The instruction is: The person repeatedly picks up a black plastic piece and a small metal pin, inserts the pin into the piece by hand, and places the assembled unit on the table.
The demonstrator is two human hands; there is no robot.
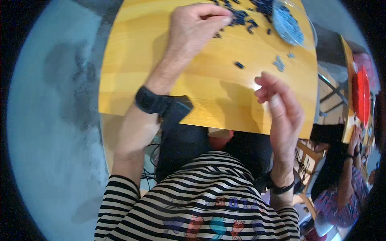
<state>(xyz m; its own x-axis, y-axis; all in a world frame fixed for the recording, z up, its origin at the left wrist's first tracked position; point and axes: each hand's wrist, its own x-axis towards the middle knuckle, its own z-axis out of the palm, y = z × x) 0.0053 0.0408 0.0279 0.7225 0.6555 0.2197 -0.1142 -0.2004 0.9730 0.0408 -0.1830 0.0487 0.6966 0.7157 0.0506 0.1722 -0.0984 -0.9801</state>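
Observation:
My left hand (pixel 193 30) reaches to the far part of the yellow wooden table (pixel 144 68). Its thumb and fingertips are pinched together at the edge of a scattered pile of small black pieces (pixel 240 17). Anything held between those fingertips is too small to make out. Over the table's near right part, my right hand (pixel 283 106) hovers with curled fingers, the thumb apart from them and nothing visible in it. A single black piece (pixel 239 65) lies apart, between the two hands. Beyond the right hand sits a small group of grey pieces (pixel 279 64).
A clear round bowl (pixel 288 25) of small blue pieces stands at the far right of the table, beside more black pieces (pixel 263 6). Off to the right, another person's hands (pixel 355 138) rest near a red tray (pixel 362 96) on a second table.

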